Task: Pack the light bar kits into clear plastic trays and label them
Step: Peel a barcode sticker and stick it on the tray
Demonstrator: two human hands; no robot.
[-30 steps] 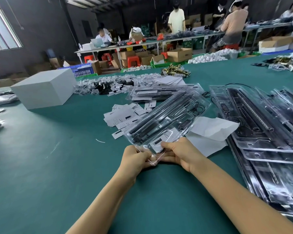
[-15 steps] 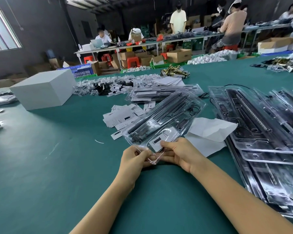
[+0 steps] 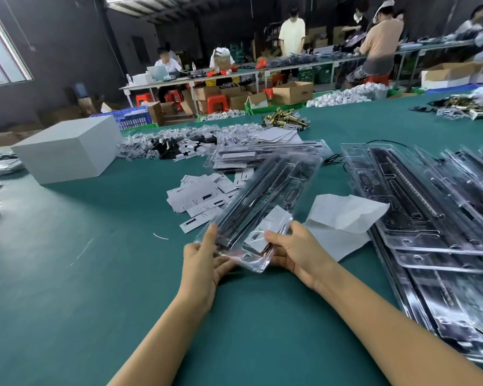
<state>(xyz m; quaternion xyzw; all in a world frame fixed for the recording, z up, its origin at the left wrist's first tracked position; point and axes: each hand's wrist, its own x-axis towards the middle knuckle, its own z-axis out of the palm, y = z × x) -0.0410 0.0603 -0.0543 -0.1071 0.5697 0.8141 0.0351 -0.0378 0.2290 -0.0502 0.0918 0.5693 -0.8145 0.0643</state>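
Both hands are on the packed clear plastic tray at its near end, and it's up off the green table, far end tilted away over the loose paper labels. The left hand sits at the near left corner, thumb along the left edge and fingers underneath, curled enough to support it; the right hand grips the near right side, thumb pressing on top by the white label card inside the tray. That two-corner hold looks chosen to keep a long, floppy blister from sagging or springing open while it's carried. Black light bar parts run the length of the tray, seated in their channels. Now the room: the bare stretch of table to the left and in front of the hands is wide, the easy side to swing through. To the right it's tight, with a crumpled white sheet just beside the right hand and a spread of more clear trays beyond it, overlapping, edges overhanging one another. Ahead lies a stack of finished trays, a likely landing spot, I'd judge, though the tray's far end must clear the labels first. The white box stands well apart on the left.
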